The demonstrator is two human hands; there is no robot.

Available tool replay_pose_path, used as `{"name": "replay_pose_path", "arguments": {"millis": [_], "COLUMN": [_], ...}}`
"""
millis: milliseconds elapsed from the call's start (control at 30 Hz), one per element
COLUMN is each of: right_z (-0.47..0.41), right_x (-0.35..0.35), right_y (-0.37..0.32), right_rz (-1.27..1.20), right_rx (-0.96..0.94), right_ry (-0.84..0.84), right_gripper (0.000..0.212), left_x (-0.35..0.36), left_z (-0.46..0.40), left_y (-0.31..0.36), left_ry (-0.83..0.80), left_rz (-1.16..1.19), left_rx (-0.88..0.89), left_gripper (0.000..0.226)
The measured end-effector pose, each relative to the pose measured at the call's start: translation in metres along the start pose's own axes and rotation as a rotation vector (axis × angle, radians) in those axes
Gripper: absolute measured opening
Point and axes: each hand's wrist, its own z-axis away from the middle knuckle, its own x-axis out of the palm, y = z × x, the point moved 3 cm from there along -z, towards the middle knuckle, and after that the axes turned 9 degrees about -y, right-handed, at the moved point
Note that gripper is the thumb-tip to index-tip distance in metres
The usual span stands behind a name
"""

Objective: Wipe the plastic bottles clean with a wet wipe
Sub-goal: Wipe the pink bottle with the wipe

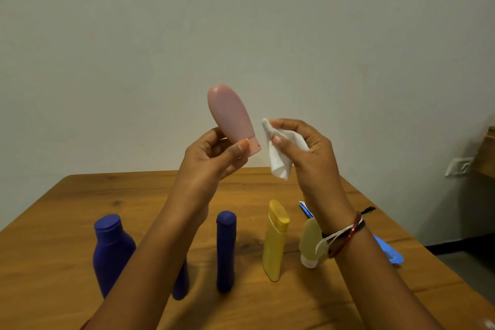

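I see left hand [214, 154] grip closed round pink bottle [231, 116], mid-frame | right hand [302, 147] grip pinching wet wipe [278, 153] beside it, apart | table [80, 195] below.

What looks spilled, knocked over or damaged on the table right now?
Nothing stands out. The bottles on the table stand upright, with no spill visible. The left hand holds the pink bottle; the right hand holds the wipe.

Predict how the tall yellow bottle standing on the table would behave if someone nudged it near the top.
The yellow bottle stands upright on a narrow base and already looks slightly tilted, so it would probably tip rather than slide. Its body looks flat-sided, so once down it likely stays put instead of rolling. Its plastic looks smooth, so it may be slippery against the wooden table.
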Motion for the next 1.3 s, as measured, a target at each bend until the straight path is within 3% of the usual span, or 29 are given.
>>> {"name": "replay_pose_path", "arguments": {"millis": [133, 300, 433, 633, 800, 1000, 1133, 1300], "right_z": [0.001, 0.013, 0.014, 0.015, 0.024, 0.026, 0.027, 0.032], "right_x": [0.011, 0.031, 0.03, 0.022, 0.01, -0.028, -0.054, -0.076], "right_y": [-0.012, -0.008, -0.006, -0.008, 0.001, 0.013, 0.028, 0.045], "right_rz": [0.106, 0.221, 0.377, 0.561, 0.701, 0.222, 0.006, -0.157], "right_rx": [-0.18, -0.303, -0.396, -0.472, -0.456, -0.174, -0.021, 0.025], "right_ry": [0.003, 0.049, 0.049, -0.053, -0.136, 0.155, 0.258, 0.273], "right_gripper": [0.02, 0.019, 0.019, 0.015, 0.019, 0.025, 0.018, 0.028], "left_x": [-0.002, 0.007, 0.008, 0.012, 0.006, 0.003, 0.021, 0.042], "left_z": [-0.002, 0.0, 0.0, 0.004, 0.003, 0.01, 0.024, 0.047], "left_y": [-0.002, -0.004, -0.007, -0.01, -0.006, 0.013, 0.006, -0.02], "left_ry": [0.024, 0.065, 0.098, 0.096, 0.081, 0.022, -0.112, -0.209], "left_rz": [0.181, 0.51, 0.565, 0.753, 0.631, -0.071, -0.322, -0.477], "left_rx": [-0.046, -0.106, -0.176, -0.298, -0.243, 0.026, -0.017, -0.1], "left_gripper": [0.049, 0.038, 0.029, 0.031, 0.039, 0.051, 0.045, 0.043]}}
